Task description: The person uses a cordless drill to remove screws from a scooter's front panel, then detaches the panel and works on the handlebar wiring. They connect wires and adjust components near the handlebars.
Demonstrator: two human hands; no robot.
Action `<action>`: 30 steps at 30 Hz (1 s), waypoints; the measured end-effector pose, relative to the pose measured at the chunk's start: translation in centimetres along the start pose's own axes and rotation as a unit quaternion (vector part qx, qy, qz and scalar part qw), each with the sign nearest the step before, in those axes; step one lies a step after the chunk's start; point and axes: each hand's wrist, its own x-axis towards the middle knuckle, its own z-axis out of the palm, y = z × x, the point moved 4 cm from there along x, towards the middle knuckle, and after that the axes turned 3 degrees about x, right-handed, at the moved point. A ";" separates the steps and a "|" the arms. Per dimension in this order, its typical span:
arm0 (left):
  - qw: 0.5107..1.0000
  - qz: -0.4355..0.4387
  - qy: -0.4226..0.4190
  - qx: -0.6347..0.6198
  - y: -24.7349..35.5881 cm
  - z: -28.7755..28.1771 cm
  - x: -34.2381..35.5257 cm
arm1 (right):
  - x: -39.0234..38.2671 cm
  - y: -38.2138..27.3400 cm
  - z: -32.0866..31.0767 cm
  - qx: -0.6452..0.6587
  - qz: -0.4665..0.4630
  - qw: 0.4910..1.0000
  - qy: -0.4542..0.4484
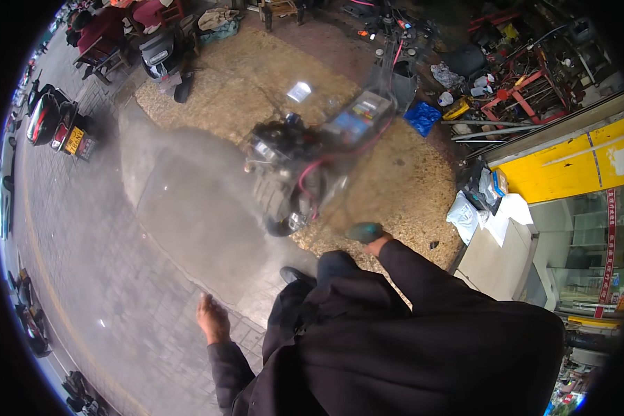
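My left hand (213,317) hangs over the grey paving at the lower left, loosely open with nothing visible in it. My right hand (376,243) grips a dark teal object (360,232), too blurred to identify. Just ahead, on stained speckled ground (412,201), stands a stripped two-wheeler (281,173), partly smeared in the picture, with a dark mechanical unit, a pink-red cable and a boxy battery-like block (357,114). A small white square item (299,91) lies beside it. My legs and dark sleeves fill the bottom.
Parked scooters (55,121) line the left, near seated people (93,35). Frames and clutter (520,83), with a blue plastic bag (421,119), lie upper right. A yellow board (555,170), glass front and white bags (464,218) border my right side.
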 end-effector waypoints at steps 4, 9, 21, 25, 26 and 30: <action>0.996 0.071 0.012 0.059 4.9 -2.4 2.5 | 1.5 -12.2 4.0 0.053 -0.130 0.990 -0.006; 0.996 0.051 0.047 0.047 7.5 -4.8 6.5 | 4.2 -25.5 9.4 0.135 -0.187 0.971 -0.065; 0.994 0.040 0.023 0.096 23.5 2.8 22.9 | 12.6 -52.1 12.7 0.151 -0.185 0.962 -0.134; 0.987 0.026 -0.070 0.141 28.8 10.9 28.7 | 14.9 -56.0 9.3 0.193 -0.217 0.953 -0.085; 0.971 0.060 -0.094 0.211 30.1 13.3 30.3 | 15.6 -56.4 8.5 0.220 -0.200 0.951 -0.087; 0.900 0.122 -0.235 0.346 34.1 23.2 35.9 | 18.2 -57.4 4.9 0.285 -0.163 0.944 -0.044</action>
